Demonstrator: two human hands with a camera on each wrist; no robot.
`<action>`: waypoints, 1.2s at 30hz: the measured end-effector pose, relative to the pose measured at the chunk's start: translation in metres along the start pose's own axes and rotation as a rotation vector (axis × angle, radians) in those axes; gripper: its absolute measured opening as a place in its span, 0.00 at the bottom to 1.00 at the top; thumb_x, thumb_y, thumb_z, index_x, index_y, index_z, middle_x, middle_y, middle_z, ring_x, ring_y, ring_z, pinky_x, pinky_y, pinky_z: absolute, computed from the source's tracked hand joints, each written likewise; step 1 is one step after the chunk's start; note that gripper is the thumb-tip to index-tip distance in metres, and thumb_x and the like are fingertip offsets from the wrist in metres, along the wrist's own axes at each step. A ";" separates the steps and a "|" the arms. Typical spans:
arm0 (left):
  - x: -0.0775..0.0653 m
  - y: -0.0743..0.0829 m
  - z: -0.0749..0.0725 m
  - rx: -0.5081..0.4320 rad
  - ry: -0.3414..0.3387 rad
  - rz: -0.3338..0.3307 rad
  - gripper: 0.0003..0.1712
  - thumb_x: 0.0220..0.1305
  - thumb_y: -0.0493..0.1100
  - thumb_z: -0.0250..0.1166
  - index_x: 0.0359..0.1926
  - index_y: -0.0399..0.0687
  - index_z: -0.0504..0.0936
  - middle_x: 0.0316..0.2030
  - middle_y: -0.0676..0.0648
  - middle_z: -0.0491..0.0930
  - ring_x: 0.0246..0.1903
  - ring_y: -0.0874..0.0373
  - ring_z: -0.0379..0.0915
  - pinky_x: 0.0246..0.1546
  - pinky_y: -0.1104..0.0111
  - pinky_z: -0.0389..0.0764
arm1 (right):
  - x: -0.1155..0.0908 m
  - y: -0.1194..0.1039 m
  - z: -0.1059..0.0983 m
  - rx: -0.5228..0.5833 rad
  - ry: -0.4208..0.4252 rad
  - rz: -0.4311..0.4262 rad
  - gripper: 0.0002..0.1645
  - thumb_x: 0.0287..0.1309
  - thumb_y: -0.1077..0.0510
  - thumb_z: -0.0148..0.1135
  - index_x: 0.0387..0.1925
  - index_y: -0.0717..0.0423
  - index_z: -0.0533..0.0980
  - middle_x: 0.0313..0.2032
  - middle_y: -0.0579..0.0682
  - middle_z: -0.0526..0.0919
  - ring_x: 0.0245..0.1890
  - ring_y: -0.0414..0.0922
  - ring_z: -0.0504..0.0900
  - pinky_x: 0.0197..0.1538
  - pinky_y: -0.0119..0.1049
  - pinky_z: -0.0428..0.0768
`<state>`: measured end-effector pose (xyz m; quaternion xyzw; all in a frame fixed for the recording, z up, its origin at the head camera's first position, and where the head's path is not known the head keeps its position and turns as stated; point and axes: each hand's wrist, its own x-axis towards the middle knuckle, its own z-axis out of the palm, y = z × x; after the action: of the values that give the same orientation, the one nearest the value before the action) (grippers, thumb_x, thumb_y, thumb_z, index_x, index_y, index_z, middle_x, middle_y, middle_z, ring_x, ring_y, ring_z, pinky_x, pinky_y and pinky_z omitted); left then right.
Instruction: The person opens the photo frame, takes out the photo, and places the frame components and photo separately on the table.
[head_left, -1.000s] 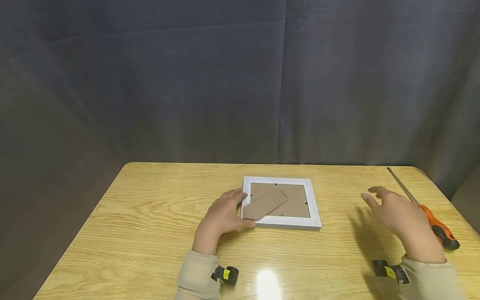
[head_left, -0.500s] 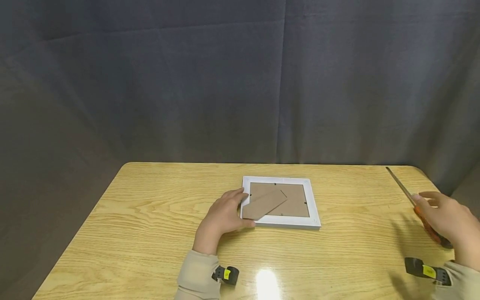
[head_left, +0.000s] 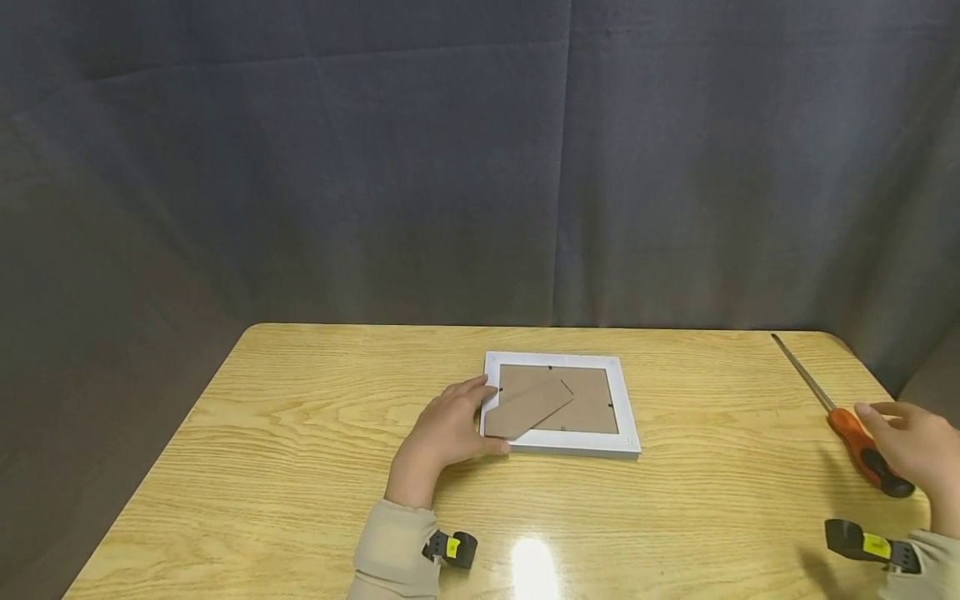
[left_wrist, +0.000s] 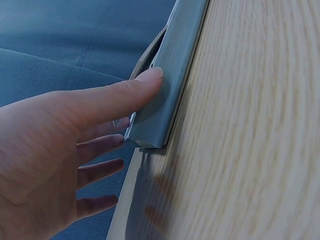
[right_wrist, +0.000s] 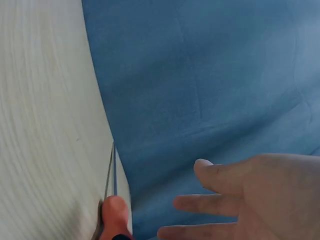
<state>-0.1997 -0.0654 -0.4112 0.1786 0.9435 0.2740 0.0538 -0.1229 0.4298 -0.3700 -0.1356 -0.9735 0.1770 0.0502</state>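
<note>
Before me the picture frame lies back up on the table, my left hand touching its left end; well to the right, near the table's edge, lies the screwdriver, handle nearest me, beside my right hand; behind hangs the curtain

White glare on the tabletop, dim curtain, soft shadows, wrist views cooler (distinctly bluish)

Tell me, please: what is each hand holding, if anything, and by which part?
The left hand holds the picture frame by its left end, thumb on the near side. The right hand holds nothing; the screwdriver lies beside it.
</note>
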 end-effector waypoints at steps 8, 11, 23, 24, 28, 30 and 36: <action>0.000 -0.001 0.001 -0.013 0.002 0.010 0.50 0.36 0.57 0.76 0.63 0.47 0.71 0.70 0.43 0.63 0.68 0.45 0.55 0.65 0.44 0.64 | 0.002 0.016 0.014 0.005 0.015 0.042 0.39 0.70 0.46 0.35 0.50 0.86 0.61 0.50 0.91 0.60 0.46 0.81 0.62 0.45 0.74 0.69; 0.000 -0.001 0.001 -0.015 0.001 0.012 0.50 0.36 0.57 0.76 0.63 0.47 0.71 0.70 0.43 0.63 0.68 0.45 0.55 0.65 0.44 0.64 | 0.003 0.021 0.019 -0.013 -0.005 0.071 0.40 0.70 0.44 0.34 0.53 0.85 0.59 0.51 0.91 0.58 0.47 0.81 0.61 0.48 0.76 0.67; 0.000 -0.001 0.001 -0.018 -0.004 0.006 0.51 0.35 0.56 0.76 0.64 0.47 0.70 0.70 0.42 0.62 0.68 0.44 0.54 0.65 0.43 0.63 | 0.015 0.035 0.029 -0.070 -0.151 0.094 0.45 0.66 0.41 0.41 0.53 0.87 0.59 0.50 0.86 0.68 0.44 0.78 0.68 0.42 0.67 0.72; 0.001 -0.002 0.001 -0.019 -0.004 0.006 0.51 0.35 0.56 0.76 0.64 0.47 0.70 0.70 0.42 0.62 0.68 0.44 0.54 0.65 0.43 0.63 | 0.015 0.034 0.030 -0.076 -0.153 0.104 0.45 0.66 0.41 0.41 0.54 0.87 0.59 0.51 0.86 0.66 0.45 0.78 0.67 0.44 0.68 0.72; 0.001 -0.001 0.002 -0.022 -0.006 0.002 0.51 0.36 0.56 0.76 0.64 0.47 0.70 0.70 0.42 0.62 0.68 0.44 0.54 0.65 0.43 0.63 | 0.016 0.032 0.032 -0.102 -0.163 0.128 0.44 0.62 0.43 0.48 0.55 0.85 0.58 0.53 0.87 0.63 0.47 0.78 0.66 0.46 0.69 0.70; 0.001 -0.001 0.002 -0.022 -0.006 -0.001 0.51 0.35 0.56 0.76 0.64 0.47 0.70 0.70 0.42 0.61 0.68 0.44 0.54 0.65 0.43 0.64 | 0.016 0.032 0.033 -0.106 -0.171 0.130 0.43 0.60 0.46 0.51 0.54 0.85 0.58 0.53 0.87 0.63 0.47 0.78 0.66 0.47 0.70 0.70; 0.001 0.000 0.002 -0.029 -0.017 0.003 0.50 0.36 0.55 0.76 0.64 0.47 0.70 0.71 0.42 0.61 0.68 0.44 0.54 0.65 0.44 0.65 | 0.015 0.029 0.034 -0.079 -0.209 0.154 0.37 0.57 0.54 0.54 0.52 0.87 0.59 0.48 0.86 0.67 0.41 0.74 0.70 0.45 0.66 0.71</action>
<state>-0.1997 -0.0638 -0.4128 0.1817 0.9386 0.2863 0.0641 -0.1350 0.4483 -0.4116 -0.1928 -0.9663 0.1550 -0.0706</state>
